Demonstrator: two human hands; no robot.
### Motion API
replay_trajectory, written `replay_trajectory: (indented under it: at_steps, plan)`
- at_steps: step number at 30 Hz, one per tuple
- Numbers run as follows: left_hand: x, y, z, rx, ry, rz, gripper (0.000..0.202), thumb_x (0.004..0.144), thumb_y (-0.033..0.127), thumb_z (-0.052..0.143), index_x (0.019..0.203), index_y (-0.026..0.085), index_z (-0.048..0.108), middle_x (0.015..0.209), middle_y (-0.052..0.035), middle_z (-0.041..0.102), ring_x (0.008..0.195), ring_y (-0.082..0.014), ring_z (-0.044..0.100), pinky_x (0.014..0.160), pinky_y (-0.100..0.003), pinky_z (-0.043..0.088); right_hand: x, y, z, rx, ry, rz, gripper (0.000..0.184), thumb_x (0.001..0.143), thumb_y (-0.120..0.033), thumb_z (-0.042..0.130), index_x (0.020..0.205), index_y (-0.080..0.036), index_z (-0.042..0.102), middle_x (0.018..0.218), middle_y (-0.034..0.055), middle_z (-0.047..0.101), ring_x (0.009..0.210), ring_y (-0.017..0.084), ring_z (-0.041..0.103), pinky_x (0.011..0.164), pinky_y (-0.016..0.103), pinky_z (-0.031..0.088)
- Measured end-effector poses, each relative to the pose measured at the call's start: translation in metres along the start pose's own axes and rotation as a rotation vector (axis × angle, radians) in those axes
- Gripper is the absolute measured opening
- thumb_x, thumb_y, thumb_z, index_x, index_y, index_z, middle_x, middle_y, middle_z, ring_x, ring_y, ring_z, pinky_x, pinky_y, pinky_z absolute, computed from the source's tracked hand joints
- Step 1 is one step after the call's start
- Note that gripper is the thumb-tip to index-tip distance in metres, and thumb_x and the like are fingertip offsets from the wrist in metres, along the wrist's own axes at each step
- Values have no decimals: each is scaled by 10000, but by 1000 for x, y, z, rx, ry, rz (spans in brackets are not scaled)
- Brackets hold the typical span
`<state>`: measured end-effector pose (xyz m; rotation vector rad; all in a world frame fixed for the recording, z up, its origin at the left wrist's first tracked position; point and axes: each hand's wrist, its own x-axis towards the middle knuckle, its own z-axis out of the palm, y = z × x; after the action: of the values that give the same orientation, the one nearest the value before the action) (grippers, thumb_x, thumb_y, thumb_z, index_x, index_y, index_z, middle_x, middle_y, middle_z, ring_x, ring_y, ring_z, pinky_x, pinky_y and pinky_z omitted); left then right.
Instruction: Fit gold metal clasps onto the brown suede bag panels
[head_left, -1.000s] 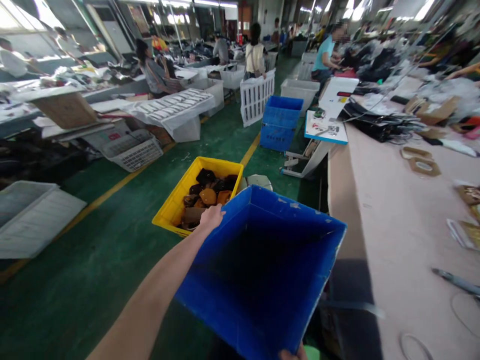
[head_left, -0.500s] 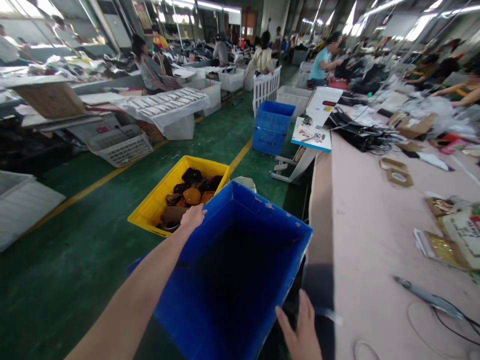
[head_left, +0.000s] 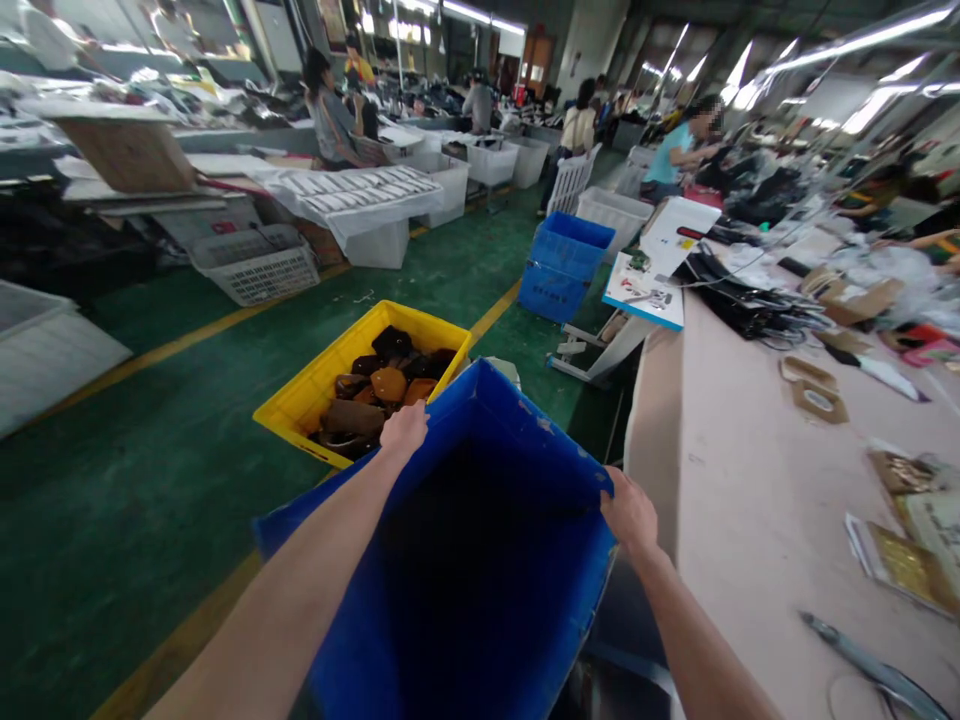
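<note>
A large blue plastic bin stands in front of me, tilted, its dark inside facing me and its bottom lost in shadow. My left hand is closed over the bin's left rim. On the right rim, near the far right corner, my right hand is closed too. Just beyond my left hand, a yellow crate on the floor holds several brown, tan and black pieces that look like leather goods.
A long pale worktable runs along my right, with a grey pen-like tool on it. Blue bins and a small stand are ahead. White baskets line the left. Several people sit or stand farther off.
My right hand has moved from open beside the bin's near right side to gripping its right rim. The left hand keeps its hold. The view has shifted slightly.
</note>
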<state>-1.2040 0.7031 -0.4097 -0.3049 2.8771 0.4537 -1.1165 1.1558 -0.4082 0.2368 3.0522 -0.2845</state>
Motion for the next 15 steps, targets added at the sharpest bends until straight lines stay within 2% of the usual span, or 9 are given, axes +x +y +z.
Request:
replay_trajectory:
  at_steps: [4,6,8,10,12,13,15]
  plan:
    - [6,-7,-12,-50,-5,83,302,1005,392,545,1231,223,653,1204,-169,727,1099,-341,713,943,-446,571,3,11,6,-95,-37,71,451,1008,-347,381,1391,-234,592,1232,151,722,1023,324,710,855,434,522]
    - [0,-17,-19,-84,8,173,375,981,394,612,1329,255,618,1321,-116,696,1218,-295,663,1061,-401,528,11,25,12,-151,-41,120,495,1020,-427,327,1349,-220,634,1143,185,736,954,349,716,800,450,521]
    - [-14,-33,-24,-107,27,255,542,948,389,680,1459,298,523,1491,-54,597,1377,-245,550,1196,-346,424,20,39,18,-187,-36,153,565,1016,-515,287,1305,-214,667,1080,206,740,905,376,715,751,462,512]
    - [-41,-52,-27,-114,74,286,675,933,372,704,1543,299,427,1607,-38,477,1489,-238,420,1282,-351,319,30,52,23,-213,-49,143,613,997,-591,284,1290,-224,678,1033,206,747,873,390,713,727,465,502]
    - [-81,-72,-24,-106,185,233,704,950,340,667,1582,262,369,1650,-70,407,1540,-272,336,1319,-424,275,40,63,26,-238,-84,115,617,966,-637,325,1265,-243,694,983,205,751,853,400,711,724,476,498]
    - [-106,-82,-20,-92,260,160,705,955,321,647,1591,271,348,1666,-66,379,1556,-281,307,1324,-452,275,46,69,28,-242,-112,103,606,945,-656,360,1236,-255,709,952,206,751,843,406,709,726,487,498]
    - [-161,-97,-5,-57,341,-70,723,955,296,619,1604,327,299,1695,-31,323,1581,-281,257,1329,-480,280,61,84,31,-209,-178,79,587,889,-701,449,1156,-271,748,896,213,747,810,417,707,730,516,502]
